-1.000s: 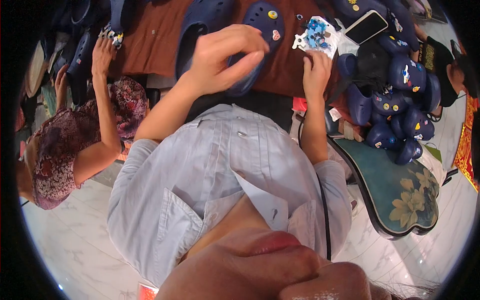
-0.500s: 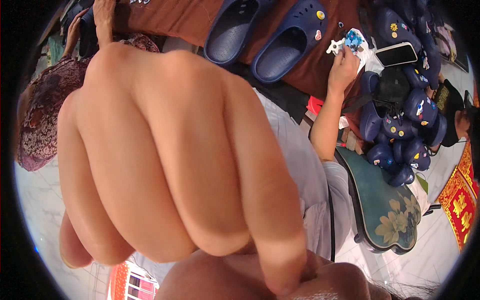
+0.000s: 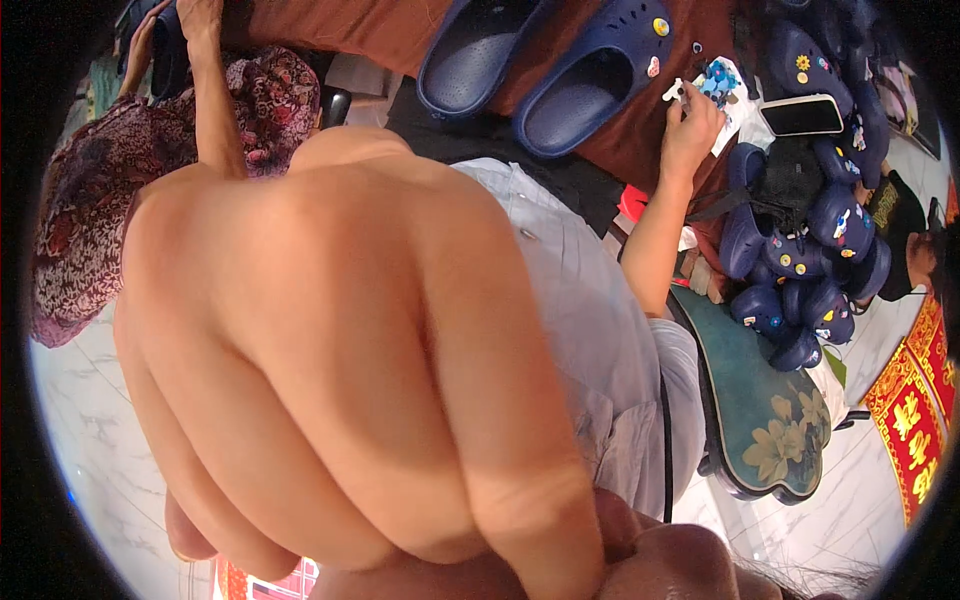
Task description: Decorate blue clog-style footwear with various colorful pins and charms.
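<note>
Your left hand (image 3: 330,340) has swung up from over navy clogs (image 3: 575,95) to your face (image 3: 685,565) since a second ago, fingers side by side, bent down; cannot tell if holding anything. Clogs lie side by side on brown cloth (image 3: 340,30), right one with yellow charm (image 3: 661,27) and heart charm (image 3: 654,67). Your right hand (image 3: 690,140), well apart from left: fingertips bunched at white charm (image 3: 673,92) beside blue charms (image 3: 718,85); firm grip cannot be told. Farther right, phone (image 3: 800,115), then heaped decorated clogs (image 3: 845,215).
</note>
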`<control>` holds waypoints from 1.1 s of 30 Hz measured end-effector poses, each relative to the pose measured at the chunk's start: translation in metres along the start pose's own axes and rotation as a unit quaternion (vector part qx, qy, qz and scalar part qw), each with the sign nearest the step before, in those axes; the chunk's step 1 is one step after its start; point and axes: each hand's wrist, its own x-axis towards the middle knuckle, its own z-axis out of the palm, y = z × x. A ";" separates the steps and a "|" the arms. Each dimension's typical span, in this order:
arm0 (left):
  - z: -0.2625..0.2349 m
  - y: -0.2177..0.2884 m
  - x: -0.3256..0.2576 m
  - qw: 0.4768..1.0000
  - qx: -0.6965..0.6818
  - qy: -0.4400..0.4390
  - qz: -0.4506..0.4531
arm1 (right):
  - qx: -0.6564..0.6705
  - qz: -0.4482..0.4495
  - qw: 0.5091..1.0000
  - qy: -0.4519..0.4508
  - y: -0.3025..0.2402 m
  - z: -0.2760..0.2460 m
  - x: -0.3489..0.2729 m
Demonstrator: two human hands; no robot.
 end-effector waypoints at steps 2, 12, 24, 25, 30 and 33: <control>-0.002 0.000 0.000 1.000 0.011 -0.005 -0.006 | 0.001 0.003 1.000 0.017 0.001 0.003 0.000; -0.007 -0.018 0.006 0.996 0.052 -0.062 -0.036 | 0.076 0.104 0.982 0.137 -0.018 -0.028 -0.003; 0.017 -0.069 -0.069 0.762 0.550 -0.061 -0.336 | 0.447 -0.023 0.894 -0.030 -0.129 -0.052 -0.002; 0.015 -0.067 -0.072 0.769 0.526 -0.052 -0.360 | 0.436 -0.041 0.898 -0.030 -0.130 -0.052 0.001; 0.003 -0.055 -0.071 0.775 0.419 0.052 -0.469 | 0.421 -0.069 0.904 0.018 -0.132 -0.041 0.007; -0.020 -0.061 -0.064 0.790 0.304 0.283 -0.450 | 0.383 -0.097 0.915 0.083 -0.123 -0.034 0.010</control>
